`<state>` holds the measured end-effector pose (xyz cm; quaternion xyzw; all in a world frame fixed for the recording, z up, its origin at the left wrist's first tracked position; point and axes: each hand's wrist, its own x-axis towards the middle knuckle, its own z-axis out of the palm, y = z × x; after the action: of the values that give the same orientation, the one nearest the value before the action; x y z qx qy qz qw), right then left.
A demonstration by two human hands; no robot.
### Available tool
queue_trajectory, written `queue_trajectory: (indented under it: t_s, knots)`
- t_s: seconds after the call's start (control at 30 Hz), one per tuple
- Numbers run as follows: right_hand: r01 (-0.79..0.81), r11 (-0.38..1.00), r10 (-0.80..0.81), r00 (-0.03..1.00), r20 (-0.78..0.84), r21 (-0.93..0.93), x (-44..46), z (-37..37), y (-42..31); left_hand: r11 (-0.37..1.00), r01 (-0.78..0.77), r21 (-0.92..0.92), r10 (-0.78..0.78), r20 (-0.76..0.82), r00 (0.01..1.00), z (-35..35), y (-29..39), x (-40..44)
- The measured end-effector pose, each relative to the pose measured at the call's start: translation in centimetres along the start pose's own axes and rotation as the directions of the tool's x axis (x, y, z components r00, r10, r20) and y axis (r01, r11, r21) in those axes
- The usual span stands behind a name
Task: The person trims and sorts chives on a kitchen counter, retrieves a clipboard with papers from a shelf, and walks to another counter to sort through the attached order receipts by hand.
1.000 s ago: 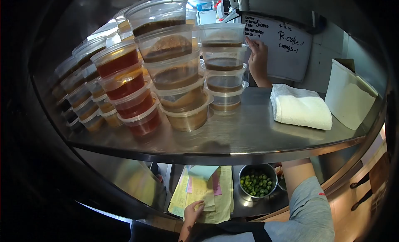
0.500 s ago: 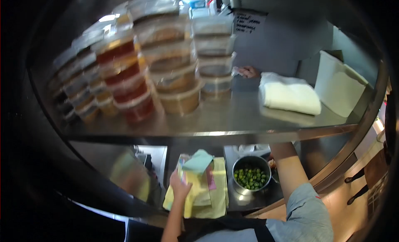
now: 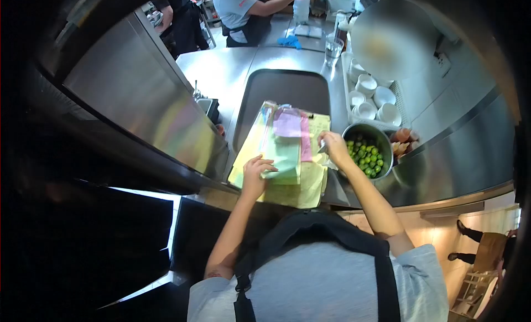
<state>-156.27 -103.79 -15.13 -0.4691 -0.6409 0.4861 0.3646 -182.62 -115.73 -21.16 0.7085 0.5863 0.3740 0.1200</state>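
Yellow paper sheets (image 3: 312, 181) lie on a dark tray (image 3: 276, 87), with a pale green slip (image 3: 284, 157) and a purple slip (image 3: 289, 124) over them and a pink strip (image 3: 305, 139) beside. My left hand (image 3: 255, 175) rests on the papers at the green slip's left edge, fingers apart. At the papers' right side is my right hand (image 3: 333, 146), its fingers closed on a small whitish object that is too small to name. Just right of that hand stands a metal pot (image 3: 390, 150) of small green fruit (image 3: 366, 157).
White bowls (image 3: 366, 84) fill a rack at the right, near a drinking glass (image 3: 332, 50). A blue cloth (image 3: 289, 42) lies farther back. Two people (image 3: 238, 9) stand beyond the counter. A metal panel (image 3: 133, 84) rises at the left. Another person (image 3: 489, 250) is at the lower right.
The view has tilted down from the shelf of stacked tubs to the counter. My right hand has come from behind the shelf to the papers. My left hand remains at the papers.
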Motion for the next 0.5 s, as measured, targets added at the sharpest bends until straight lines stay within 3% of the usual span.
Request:
queue_trajectory:
  t_s: [0.03,0.1,0.13,0.27,0.5]
  knots:
    - [0.054,0.994,-0.048,0.996,0.072,-0.092,-0.9,1.5,-0.3,1.000,-0.023,-0.005,0.023,-0.014,1.000,-0.1,0.3,-0.9]
    - [-0.127,0.988,0.141,0.975,0.171,-0.092,-2.3,3.6,-1.6,0.998,0.067,-0.020,-0.067,-0.003,0.998,-0.1,1.5,-1.9]
    - [-0.145,0.985,0.161,0.966,0.203,-0.095,-2.1,4.7,-0.3,0.997,0.076,-0.009,-0.076,-0.014,0.997,-0.1,1.7,-2.2]
    - [0.130,0.893,0.026,0.940,0.339,-0.430,-2.9,6.5,2.1,0.997,0.076,-0.015,-0.076,-0.083,0.994,0.4,1.9,-3.0]
    - [0.188,0.796,-0.015,0.956,0.292,-0.575,-3.7,7.3,2.1,0.993,0.099,-0.069,-0.108,-0.146,0.983,0.3,2.2,-3.5]
